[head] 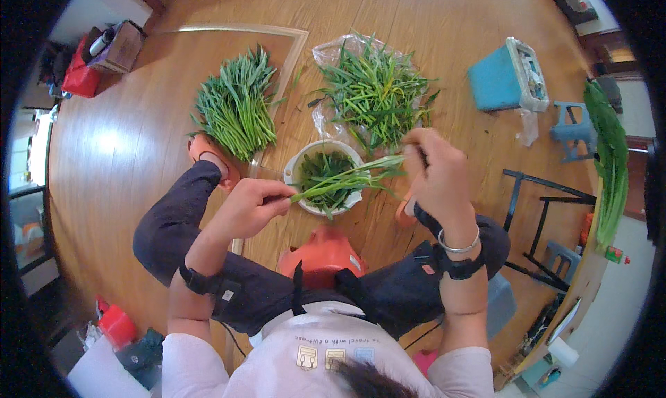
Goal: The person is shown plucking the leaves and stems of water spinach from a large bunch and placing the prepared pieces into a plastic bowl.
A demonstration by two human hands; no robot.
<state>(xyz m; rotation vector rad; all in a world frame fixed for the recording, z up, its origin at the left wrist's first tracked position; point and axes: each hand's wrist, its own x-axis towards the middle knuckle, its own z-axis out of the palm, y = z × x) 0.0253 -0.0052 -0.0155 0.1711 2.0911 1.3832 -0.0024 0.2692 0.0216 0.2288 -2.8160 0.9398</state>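
Observation:
Pinched between the thumb and fingers of my left hand (260,206) are the stem ends of a few leafy green vegetable stalks (338,180). My right hand (437,171) is closed on their leafy end, its fingertips partly hidden and blurred. The stalks stretch over a white plastic bucket (289,175) that has green leaves (325,171) inside. Beyond it, a loose heap of green and yellowing cuttings (377,93) lies on a clear plastic bag (330,53). A neater pile of long-stemmed greens (239,104) rests on the floor to the left, near my foot.
A blue bin (497,80) with a light rim stands at the upper right. Nearby are a blue-grey stool (572,127), a black metal frame (543,199) and a large bunch of greens (611,164) on a table. An orange plastic stool (325,257) is between my legs.

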